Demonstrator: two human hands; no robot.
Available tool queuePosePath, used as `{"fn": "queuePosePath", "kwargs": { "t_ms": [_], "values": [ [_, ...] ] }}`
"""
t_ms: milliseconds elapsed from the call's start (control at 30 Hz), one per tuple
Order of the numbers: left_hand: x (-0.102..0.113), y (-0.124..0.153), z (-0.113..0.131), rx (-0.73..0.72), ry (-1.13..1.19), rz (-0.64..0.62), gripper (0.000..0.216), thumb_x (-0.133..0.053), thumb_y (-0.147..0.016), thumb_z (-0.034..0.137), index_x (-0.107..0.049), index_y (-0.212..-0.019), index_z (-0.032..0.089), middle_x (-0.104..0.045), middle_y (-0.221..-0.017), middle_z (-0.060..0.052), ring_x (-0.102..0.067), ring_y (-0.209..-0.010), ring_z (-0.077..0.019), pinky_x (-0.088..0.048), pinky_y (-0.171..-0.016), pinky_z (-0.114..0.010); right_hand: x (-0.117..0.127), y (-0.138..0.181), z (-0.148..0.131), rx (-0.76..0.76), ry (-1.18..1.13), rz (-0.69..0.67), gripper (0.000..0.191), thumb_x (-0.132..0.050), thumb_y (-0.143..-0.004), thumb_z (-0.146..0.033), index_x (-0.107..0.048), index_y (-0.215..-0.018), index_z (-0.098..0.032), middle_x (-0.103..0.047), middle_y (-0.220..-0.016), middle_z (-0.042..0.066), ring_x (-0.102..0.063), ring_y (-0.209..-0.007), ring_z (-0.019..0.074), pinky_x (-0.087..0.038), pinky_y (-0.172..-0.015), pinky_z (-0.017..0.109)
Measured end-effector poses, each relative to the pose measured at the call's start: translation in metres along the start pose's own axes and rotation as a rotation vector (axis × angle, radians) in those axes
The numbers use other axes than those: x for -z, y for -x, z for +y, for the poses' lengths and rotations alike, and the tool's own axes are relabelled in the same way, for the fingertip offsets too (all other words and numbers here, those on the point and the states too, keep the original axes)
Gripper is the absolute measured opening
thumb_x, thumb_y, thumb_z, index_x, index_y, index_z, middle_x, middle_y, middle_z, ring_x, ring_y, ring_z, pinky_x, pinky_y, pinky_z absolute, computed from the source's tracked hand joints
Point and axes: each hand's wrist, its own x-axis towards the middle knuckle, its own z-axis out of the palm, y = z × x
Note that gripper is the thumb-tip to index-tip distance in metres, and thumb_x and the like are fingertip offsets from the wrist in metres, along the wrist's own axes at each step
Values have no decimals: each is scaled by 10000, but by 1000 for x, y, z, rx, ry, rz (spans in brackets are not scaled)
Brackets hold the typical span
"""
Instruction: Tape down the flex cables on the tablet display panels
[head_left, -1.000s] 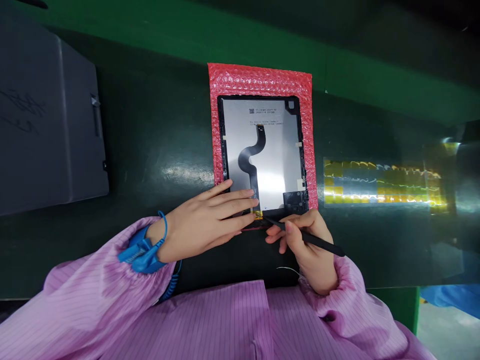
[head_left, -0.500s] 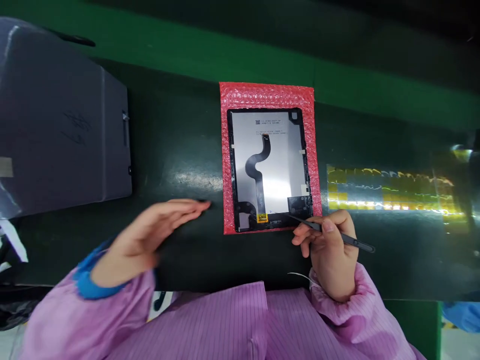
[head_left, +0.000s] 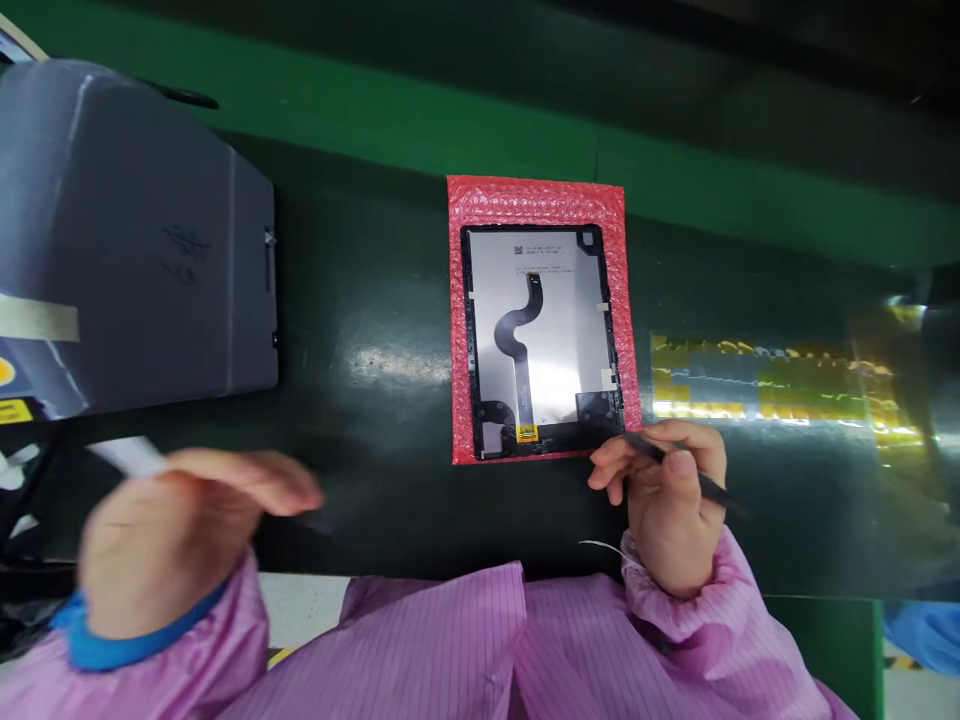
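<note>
One display panel [head_left: 562, 330] is lying on a red bubble-wrap sheet [head_left: 540, 200], back from the front edge of the bench [head_left: 360, 270]. Beside the panel's lower right corner, the right hand [head_left: 675, 510] is grasping a slim dark tool [head_left: 645, 447]. Farther left, near the bench's front edge, the left hand [head_left: 180, 530] is showing blurred; I cannot tell whether it is gripping anything.
</note>
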Motion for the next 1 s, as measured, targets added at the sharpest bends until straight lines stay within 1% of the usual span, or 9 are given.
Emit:
{"fn": "queuePosePath", "kwargs": {
  "t_ms": [33,167,233,300,400,533,700,833,1000],
  "values": [
    [-17,-13,13,52,121,-36,432,-268,-1131,317,-645,-1300,443,-752,-885,33,-692,-784,-157,-589,-736,-331,-1,-3,-4,40,21,-40,145,-496,-1084,-396,-605,-1112,-304,-806,-875,-4,-742,-602,157,-501,-438,229],
    [-78,-63,53,71,188,-576,288,-503,-1072,315,-643,-1309,228,-735,-1005,-64,-669,-828,-148,-560,-690,-255,-18,-24,-28,48,192,-339,106,-710,-977,-358,-661,-1003,-268,-814,-1038,40,-792,-924,212,-641,-717,324],
    [-99,-82,64,96,203,-687,313,-494,-1060,346,-639,-1293,196,-708,-965,-59,-641,-824,-151,-516,-634,-241,-29,-35,-39,-45,205,-502,242,-854,-850,-336,-637,-916,-249,-808,-1062,50,-788,-946,221,-650,-785,339],
    [-111,-95,69,106,250,-737,324,-495,-1046,360,-633,-1289,195,-685,-950,-47,-625,-824,-148,-497,-623,-240,-38,-44,-49,-112,181,-595,315,-879,-817,-344,-581,-830,-242,-806,-1014,39,-781,-791,186,-641,-676,298],
    [-116,-107,65,85,369,-750,360,-525,-1028,367,-602,-1348,222,-683,-976,-44,-623,-831,-142,-513,-663,-252,-44,-61,-63,-64,194,-555,412,-845,-853,-340,-474,-705,-239,-793,-874,11,-757,-694,165,-605,-589,269],
    [-106,-113,49,34,424,-714,419,-512,-1046,378,-540,-1446,257,-712,-1023,-51,-625,-806,-131,-515,-684,-257,-46,-95,-73,2,306,-402,503,-868,-831,-337,-392,-694,-252,-765,-780,-2,-765,-756,198,-610,-687,326],
    [-92,-109,37,-166,85,-683,315,-459,-1066,257,-646,-1318,237,-745,-944,-40,-660,-770,-146,-499,-706,-259,-55,-128,-36,-157,397,-580,542,-842,-807,-528,-386,-705,-253,-727,-739,8,-736,-733,210,-550,-655,332],
    [-92,-105,33,-347,-153,-575,331,-414,-1040,156,-679,-1221,235,-737,-916,-18,-661,-805,-163,-495,-755,-279,-62,-133,-8,-166,453,-513,539,-846,-792,-517,-384,-708,-252,-725,-743,-2,-719,-755,203,-512,-697,333],
    [-95,-106,30,-426,-560,-394,291,-450,-991,118,-699,-1131,171,-691,-901,-38,-592,-851,-215,-479,-794,-355,-65,-136,-7,-137,465,-477,519,-830,-808,-511,-385,-719,-258,-724,-746,-7,-709,-756,201,-504,-727,349]
  ]
}}
